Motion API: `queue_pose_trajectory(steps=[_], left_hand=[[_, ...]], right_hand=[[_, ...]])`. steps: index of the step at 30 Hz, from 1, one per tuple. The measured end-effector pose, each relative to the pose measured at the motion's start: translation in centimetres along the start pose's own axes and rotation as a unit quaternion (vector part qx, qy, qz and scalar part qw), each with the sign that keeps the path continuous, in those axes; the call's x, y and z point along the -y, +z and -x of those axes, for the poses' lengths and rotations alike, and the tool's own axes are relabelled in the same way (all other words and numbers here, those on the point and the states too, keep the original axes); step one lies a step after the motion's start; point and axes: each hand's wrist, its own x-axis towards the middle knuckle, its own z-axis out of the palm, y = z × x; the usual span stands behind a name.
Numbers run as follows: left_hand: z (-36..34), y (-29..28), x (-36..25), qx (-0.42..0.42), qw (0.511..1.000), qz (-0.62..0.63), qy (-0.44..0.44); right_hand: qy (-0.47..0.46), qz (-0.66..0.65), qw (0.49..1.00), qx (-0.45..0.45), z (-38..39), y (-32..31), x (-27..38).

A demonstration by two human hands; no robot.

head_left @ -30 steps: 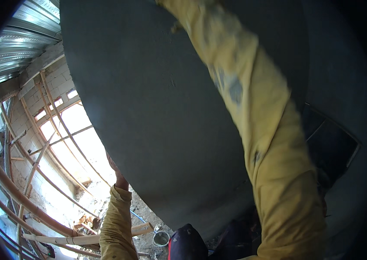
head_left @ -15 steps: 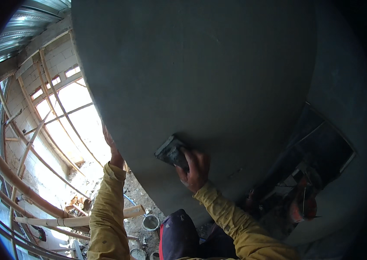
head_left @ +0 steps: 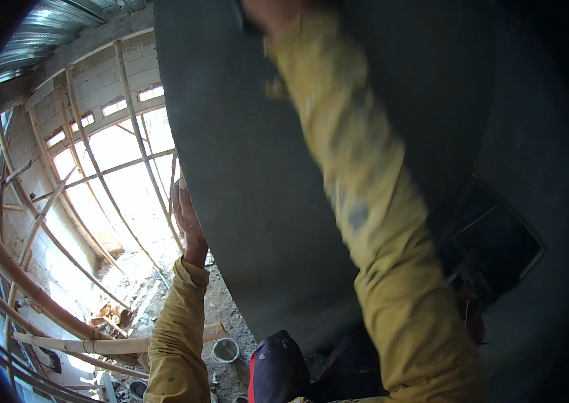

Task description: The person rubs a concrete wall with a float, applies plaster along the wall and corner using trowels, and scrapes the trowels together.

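Grey wall [head_left: 251, 174]: left hand [head_left: 190, 221] along its left edge, grip unclenched, overreach could slip it; right hand [head_left: 283, 12] higher, grip: can't tell.

We face a dull grey wall [head_left: 251, 201], upright and smooth, its free left edge slanting down the view and its right side dim. Of a dark tool [head_left: 238, 15] we see only a blurred sliver near its top; contact is unclear.
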Motion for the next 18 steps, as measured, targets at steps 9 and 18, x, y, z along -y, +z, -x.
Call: queue_pose_trajectory(steps=[9, 18], left_hand=[[0.3, 1.9, -2.1, -0.036, 0.993, -0.091, 0.06], [-0.2, 1.5, -2.2, 0.007, 0.973, -0.172, 0.15]], right_hand=[[0.008, -0.093, 0.972, 0.214, 31.1, -10.2, -1.7], [-0.105, -0.064, 0.991, -0.045, 3.2, 1.6, 0.2]])
